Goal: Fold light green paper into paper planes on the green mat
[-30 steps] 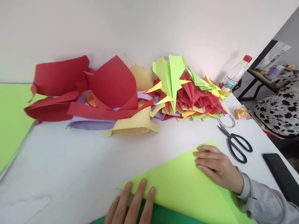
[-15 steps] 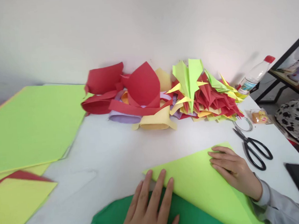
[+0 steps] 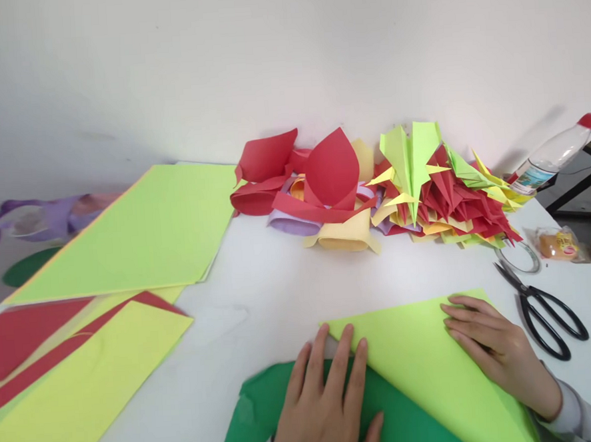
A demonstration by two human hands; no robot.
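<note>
A lime-green sheet of paper (image 3: 418,347), with a straight slanting edge, lies at the front of the table. My left hand (image 3: 326,399) rests flat with its fingers spread, the fingertips at the sheet's left corner and edge. Under that hand is a dark green piece (image 3: 257,407), partly covered by the lime sheet; its material I cannot make out. On the right part of the lime sheet my right hand (image 3: 504,351) lies palm down, fingers stretched out and close together. Black-handled scissors (image 3: 541,306) lie just to the right of that hand.
Large lime sheets (image 3: 141,237) and yellow strips (image 3: 109,379) lie at left. Red curled paper pieces (image 3: 332,169) and folded paper planes (image 3: 412,167) are heaped by the wall. Tape (image 3: 521,258), a wrapped snack (image 3: 557,243) and a leaning bottle (image 3: 555,158) are at right.
The view has turned left, so everything sits further right in the picture and more of the left side shows. Both hands keep nearly the same places on the paper.
</note>
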